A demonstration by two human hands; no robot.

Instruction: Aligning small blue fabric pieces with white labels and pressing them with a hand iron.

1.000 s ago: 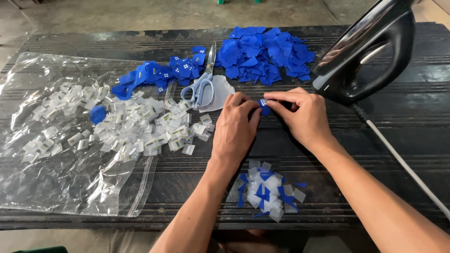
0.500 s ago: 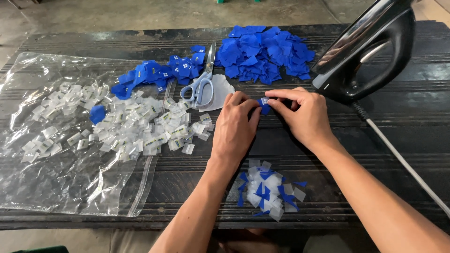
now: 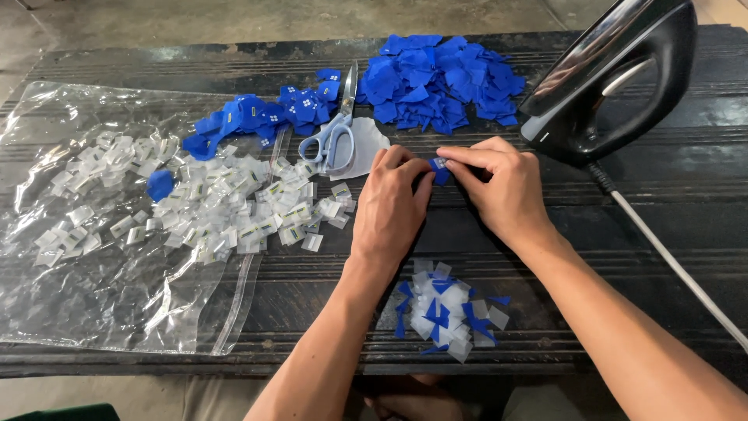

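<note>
Together, your left hand (image 3: pixel 392 204) and right hand (image 3: pixel 499 187) pinch a small blue fabric square (image 3: pixel 439 169) over the dark ribbed bench (image 3: pixel 670 195) (steadying both edges), fingertips closed.

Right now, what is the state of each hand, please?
Left hand: fingers bent, pinching the small blue piece on the table.
Right hand: fingers closed on the same blue piece, from the other side.

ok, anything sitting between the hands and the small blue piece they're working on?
Nothing visible. The left hand and the right hand both pinch the small blue piece directly; the scissors and iron lie off to the sides.
</note>
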